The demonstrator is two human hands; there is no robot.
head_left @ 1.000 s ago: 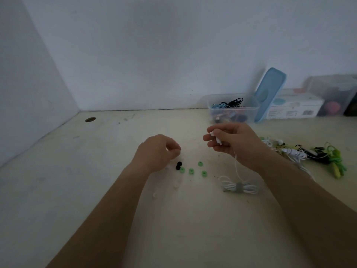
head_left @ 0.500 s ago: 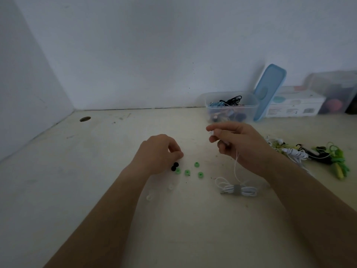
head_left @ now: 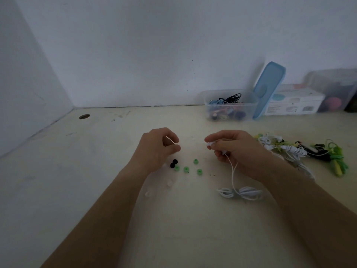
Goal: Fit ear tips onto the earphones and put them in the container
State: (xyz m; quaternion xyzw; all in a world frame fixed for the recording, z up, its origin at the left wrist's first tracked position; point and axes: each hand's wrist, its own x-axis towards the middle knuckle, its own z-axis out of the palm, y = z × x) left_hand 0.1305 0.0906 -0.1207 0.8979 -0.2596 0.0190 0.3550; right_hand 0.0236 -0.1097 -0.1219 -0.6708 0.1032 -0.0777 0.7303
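A small tip could slip from a loose pinch and roll away. The left hand (head_left: pixel 157 148) hovers over 4 green ear tips (head_left: pixel 186 169), thumb meeting forefinger; whether it holds one is unclear. The right hand (head_left: pixel 236 150) pinches the white earphone (head_left: pixel 211 144). The container (head_left: pixel 230 109) sits well behind.

Both arms are bare along all that shows, from the fingertips back to where the view cuts them off. The left hand (head_left: pixel 154 149), left of the white earphone cable (head_left: pixel 241 193) and beyond it, has a broad rounded back with the knuckles as soft ridges. The left forearm (head_left: pixel 100 219), left of the cable and nearer the camera, widens steadily toward the elbow. The right hand (head_left: pixel 237 151), just beyond the cable, shows slim fingers and a narrow wrist. The right forearm (head_left: pixel 309 219), right of the cable, is thick and smooth-edged. The nails are too dim and small to make out.
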